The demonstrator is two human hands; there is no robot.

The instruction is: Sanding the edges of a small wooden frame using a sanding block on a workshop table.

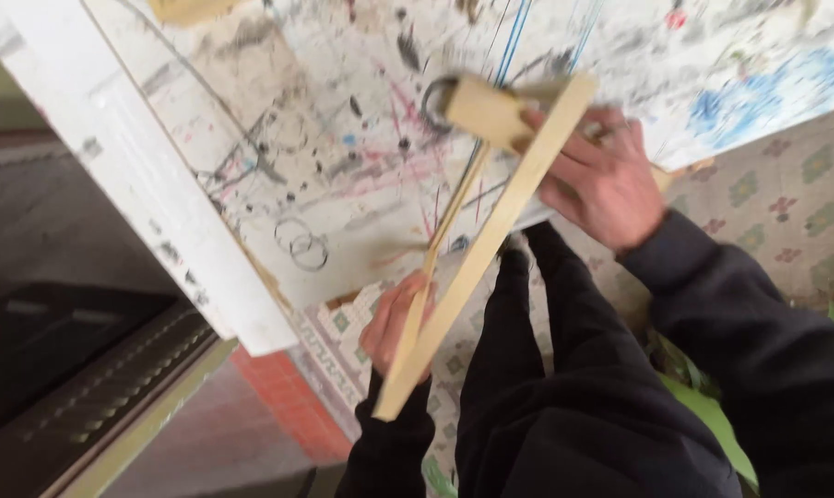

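The bench (186,221), a white board splashed with paint and ink marks, ran slantwise across the view, its thick white edge ending at a corner just left of the left hand (394,323). Past that edge lay open room: dark floor, a grooved metal track and a red tiled strip. To the right, patterned floor tiles showed beyond the bench's other edge. A long wooden slat (486,244) lay diagonally from the right hand (601,180) down to the left hand, its lower end jutting free below the bench corner over the floor. A thinner strip (454,198) ran beside it, touching or nearly so; blur made that hard to tell. At the slat's upper end a pale block-shaped piece (481,111) sat over the bench, with a dark ring (435,97) just behind it, both smeared by motion. The left hand was closed around the lower part of the slat, fingers mostly hidden behind it. The right hand was bent at the wrist, fingers curled about the slat's top. Dark sleeves and trousers filled the lower right; green leaves (712,415) were cut off there.
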